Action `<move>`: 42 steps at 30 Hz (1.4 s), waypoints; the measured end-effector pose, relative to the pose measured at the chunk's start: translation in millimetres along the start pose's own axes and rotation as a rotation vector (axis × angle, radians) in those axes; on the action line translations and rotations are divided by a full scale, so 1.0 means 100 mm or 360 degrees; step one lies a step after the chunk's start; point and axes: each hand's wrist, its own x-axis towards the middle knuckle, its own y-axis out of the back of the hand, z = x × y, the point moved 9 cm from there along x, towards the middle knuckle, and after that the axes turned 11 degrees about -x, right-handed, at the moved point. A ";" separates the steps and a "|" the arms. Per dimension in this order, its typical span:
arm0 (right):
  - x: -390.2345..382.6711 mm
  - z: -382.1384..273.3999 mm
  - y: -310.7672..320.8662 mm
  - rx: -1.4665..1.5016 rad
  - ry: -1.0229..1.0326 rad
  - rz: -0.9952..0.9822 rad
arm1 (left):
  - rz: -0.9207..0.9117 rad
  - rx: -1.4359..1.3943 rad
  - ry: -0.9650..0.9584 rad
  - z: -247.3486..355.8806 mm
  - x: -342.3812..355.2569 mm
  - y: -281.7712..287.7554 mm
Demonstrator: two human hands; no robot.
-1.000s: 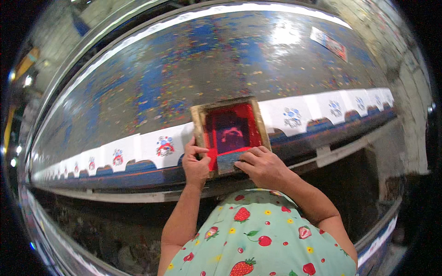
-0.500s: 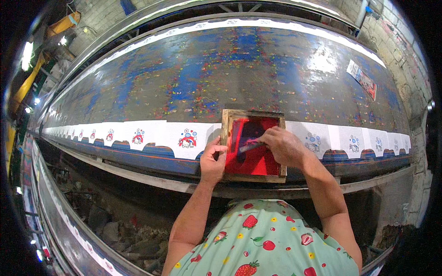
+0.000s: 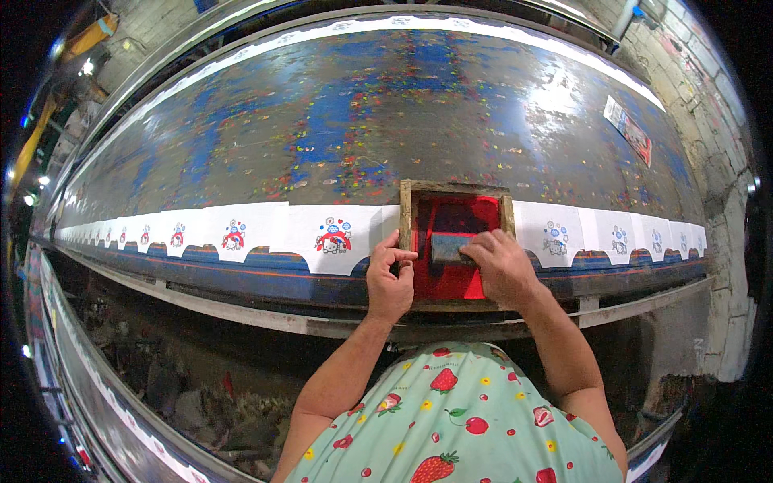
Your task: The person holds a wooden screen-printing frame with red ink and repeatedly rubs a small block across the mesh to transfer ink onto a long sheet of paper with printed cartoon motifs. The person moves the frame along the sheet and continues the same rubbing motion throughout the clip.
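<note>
A small wooden screen-printing frame (image 3: 406,211) with a red mesh lies over the row of white cloth pieces at the table's near edge. My left hand (image 3: 391,278) grips its left side, with a finger reaching over the wood. Inside the frame, my right hand (image 3: 503,267) holds a short, greyish squeegee (image 3: 448,249) by its right end, against the mesh. A printed cloth piece (image 3: 332,239) with a red-and-blue cartoon design lies just left of the frame. To the right, another piece (image 3: 555,239) carries a paler design, mostly blue and grey. Cloth beneath the frame is hidden.
The long, paint-flecked table (image 3: 386,113) stretches away, with more white pieces along its far edge. A printed sheet (image 3: 628,130) lies at the right. Past the table's right end stands a block wall (image 3: 708,145). A wooden rail (image 3: 225,310) runs along the near side.
The squeegee has turned from a slant to nearly level, its broad face showing. The frame sits slightly farther right along the cloth row, both hands with it. The view has shifted a little.
</note>
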 end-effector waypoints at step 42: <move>-2.59 1.75 0.92 0.0779 -0.1047 0.0501 | -0.0136 -0.0181 0.0039 0.35 -0.32 -2.26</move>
